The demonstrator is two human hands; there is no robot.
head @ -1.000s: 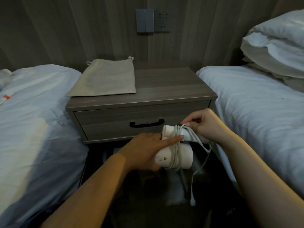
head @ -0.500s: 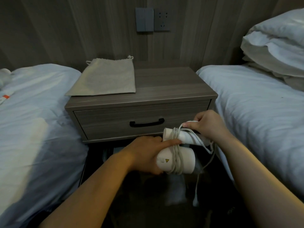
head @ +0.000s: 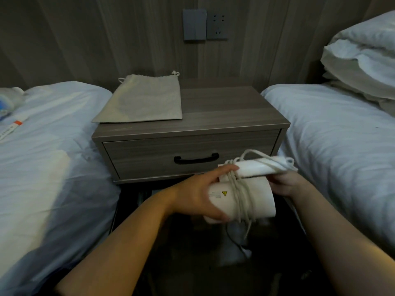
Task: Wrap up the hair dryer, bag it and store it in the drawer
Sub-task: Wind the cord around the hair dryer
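Note:
The white hair dryer point(head: 258, 199) hangs in the air just in front of the nightstand, handle folded against the barrel, with its white cord point(head: 239, 193) wound several times around both. My left hand point(head: 201, 193) grips the dryer's back end, forefinger laid over the cord loops. Below and behind the dryer's right end, my right hand point(head: 286, 184) holds the cord, mostly hidden by the dryer. A loose cord end dangles under the barrel. A beige drawstring bag point(head: 143, 101) lies flat on the nightstand's left half. The drawer point(head: 149, 154) with its black handle point(head: 196, 160) is closed.
The wooden nightstand point(head: 235, 112) stands between two beds with white sheets, one on the left point(head: 49, 159) and one on the right point(head: 342, 142). Pillows point(head: 363, 54) pile up at the far right. A wall socket and switch point(head: 205, 24) sit above the nightstand.
My right hand has come off the top of the folded handle and dropped below the dryer's right end, carrying the cord down. The dangling cord has grown shorter. My left hand keeps its grip.

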